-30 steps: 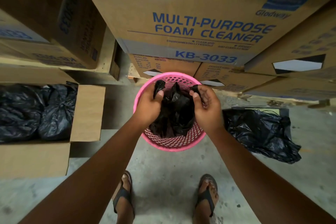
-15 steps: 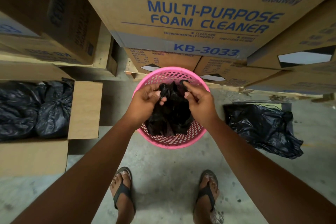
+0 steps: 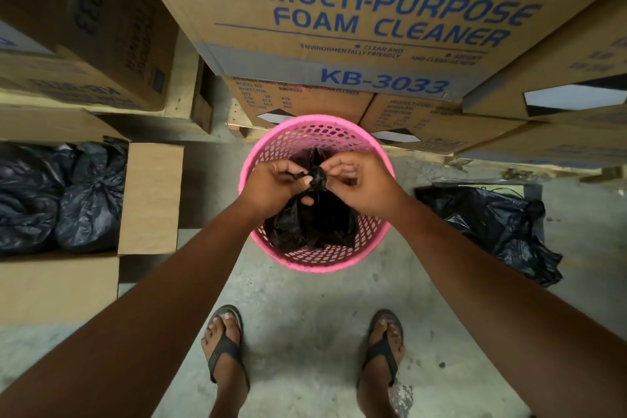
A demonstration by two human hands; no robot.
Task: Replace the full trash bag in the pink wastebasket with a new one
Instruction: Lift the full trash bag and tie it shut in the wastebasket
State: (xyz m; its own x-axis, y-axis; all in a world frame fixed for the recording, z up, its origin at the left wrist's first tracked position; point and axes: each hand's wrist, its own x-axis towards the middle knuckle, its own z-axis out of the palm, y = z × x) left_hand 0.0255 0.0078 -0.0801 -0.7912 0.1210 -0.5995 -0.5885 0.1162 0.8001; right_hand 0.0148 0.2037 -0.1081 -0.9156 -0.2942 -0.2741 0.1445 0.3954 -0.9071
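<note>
A pink mesh wastebasket (image 3: 314, 131) stands on the concrete floor right in front of my feet. Inside it sits a full black trash bag (image 3: 315, 224), its top gathered into a bunched knot over the basket's middle. My left hand (image 3: 274, 183) pinches the bag's top from the left. My right hand (image 3: 359, 183) pinches it from the right, the fingertips of both hands meeting at the knot. A loose black plastic bag (image 3: 492, 227) lies flat on the floor to the right of the basket.
Stacked cardboard cartons (image 3: 373, 17) marked foam cleaner rise close behind the basket on wooden pallets. An open carton (image 3: 149, 197) at the left holds tied black bags (image 3: 88, 200). My sandalled feet (image 3: 225, 349) stand on bare concrete just below the basket.
Both hands have moved from the bag's spread edges toward the basket's middle and drawn the bag's top together into a knot.
</note>
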